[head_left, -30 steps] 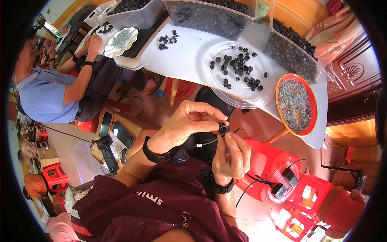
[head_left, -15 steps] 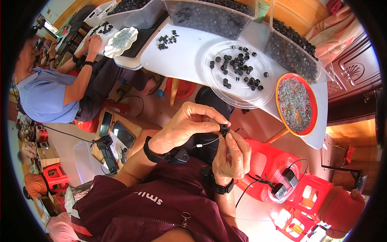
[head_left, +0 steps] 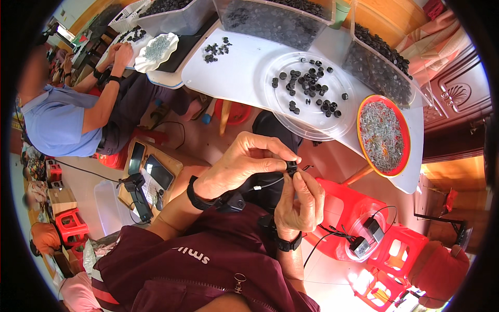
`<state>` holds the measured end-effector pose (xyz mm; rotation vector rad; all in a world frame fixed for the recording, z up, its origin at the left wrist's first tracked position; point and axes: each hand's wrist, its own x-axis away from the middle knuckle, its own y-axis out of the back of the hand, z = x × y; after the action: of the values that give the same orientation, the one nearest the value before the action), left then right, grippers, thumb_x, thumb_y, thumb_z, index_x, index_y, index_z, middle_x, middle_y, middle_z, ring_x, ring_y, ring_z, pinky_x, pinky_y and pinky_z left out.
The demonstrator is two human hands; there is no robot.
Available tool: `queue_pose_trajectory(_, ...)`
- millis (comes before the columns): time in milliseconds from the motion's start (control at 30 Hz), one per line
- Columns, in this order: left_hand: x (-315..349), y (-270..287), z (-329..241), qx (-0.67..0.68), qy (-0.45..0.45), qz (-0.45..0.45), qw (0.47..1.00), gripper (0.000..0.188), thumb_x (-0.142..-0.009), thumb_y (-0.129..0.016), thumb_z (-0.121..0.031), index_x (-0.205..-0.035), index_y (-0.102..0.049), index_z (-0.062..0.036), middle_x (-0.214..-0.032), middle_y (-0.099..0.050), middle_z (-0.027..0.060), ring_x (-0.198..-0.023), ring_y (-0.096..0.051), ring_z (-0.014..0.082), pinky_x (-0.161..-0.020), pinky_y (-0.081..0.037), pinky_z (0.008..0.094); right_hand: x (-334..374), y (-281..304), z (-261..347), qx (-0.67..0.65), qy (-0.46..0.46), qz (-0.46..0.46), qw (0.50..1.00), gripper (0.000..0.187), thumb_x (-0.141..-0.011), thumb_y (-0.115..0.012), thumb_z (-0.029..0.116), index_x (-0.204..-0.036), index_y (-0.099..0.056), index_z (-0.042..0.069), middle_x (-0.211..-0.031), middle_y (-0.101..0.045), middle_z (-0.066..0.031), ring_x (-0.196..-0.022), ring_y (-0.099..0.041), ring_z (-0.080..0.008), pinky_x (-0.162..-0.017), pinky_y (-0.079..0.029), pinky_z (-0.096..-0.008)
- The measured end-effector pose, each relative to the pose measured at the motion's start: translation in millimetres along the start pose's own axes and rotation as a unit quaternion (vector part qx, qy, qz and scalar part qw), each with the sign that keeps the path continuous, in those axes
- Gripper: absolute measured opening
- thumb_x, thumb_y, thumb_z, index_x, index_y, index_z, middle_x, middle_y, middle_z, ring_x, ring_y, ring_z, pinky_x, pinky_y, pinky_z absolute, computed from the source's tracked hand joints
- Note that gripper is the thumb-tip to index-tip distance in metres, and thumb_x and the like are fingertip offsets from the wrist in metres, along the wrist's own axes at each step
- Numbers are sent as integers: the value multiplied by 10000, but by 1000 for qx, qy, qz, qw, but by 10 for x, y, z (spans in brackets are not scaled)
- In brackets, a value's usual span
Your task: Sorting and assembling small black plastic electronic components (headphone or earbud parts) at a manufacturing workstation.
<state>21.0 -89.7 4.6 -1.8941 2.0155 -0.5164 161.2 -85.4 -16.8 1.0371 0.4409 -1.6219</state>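
Beyond the person's lap the white table is carrying a clear round tray of small black caps and, just beside it, an orange-rimmed dish of pale metal bits (too small to tell their kind). In front of the chest, above the lap, the left hand and right hand are meeting, fingertips of both pinching one small black cap between them. It looks like the fitting step; the next move is probably calling for a steady squeeze or twist without losing the cap.
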Motion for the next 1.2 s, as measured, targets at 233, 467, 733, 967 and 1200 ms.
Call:
queue_pose_trajectory(233,-9,28,-69,-92,-9,7,996,189,-751,-608,103,-902,-680,15,-943,-651,136,-910,-628,188,-801,-497,258,-30,11,34,2,-26,32,999,260,-667,-748,-66,-888,-639,16,-836,-653,-107,-665,-631,-188,-546,-510,-259)
queue_pose_trajectory(467,1,51,-45,-74,-11,3,997,182,-754,-618,97,-903,-679,13,-941,-658,132,-883,-629,175,-788,-497,251,-25,-1,49,0,-33,40,999,273,-660,-758,-57,-894,-639,19,-840,-652,-104,-674,-632,-190,-554,-514,-262)
queue_pose_trajectory(733,-48,121,-109,-175,-48,36,983,186,-750,-629,88,-906,-681,1,-926,-667,118,-872,-631,163,-767,-501,249,-75,-12,37,-3,-54,65,996,264,-668,-765,-17,-897,-643,35,-824,-650,-94,-680,-640,-204,-560,-518,-280)
queue_pose_trajectory(967,-108,172,-137,-212,-32,79,974,203,-740,-631,94,-908,-691,-3,-911,-666,115,-854,-633,170,-756,-495,251,-49,7,21,9,-80,93,992,248,-669,-763,-2,-890,-659,36,-813,-634,-88,-671,-634,-218,-579,-520,-295)
queue_pose_trajectory(1200,-98,240,-32,-163,8,52,985,151,-791,-645,26,-938,-677,17,-860,-664,62,-799,-615,97,-732,-485,216,-91,6,-34,-21,-112,145,983,233,-701,-751,33,-908,-645,46,-798,-632,-85,-655,-633,-212,-552,-510,-290)
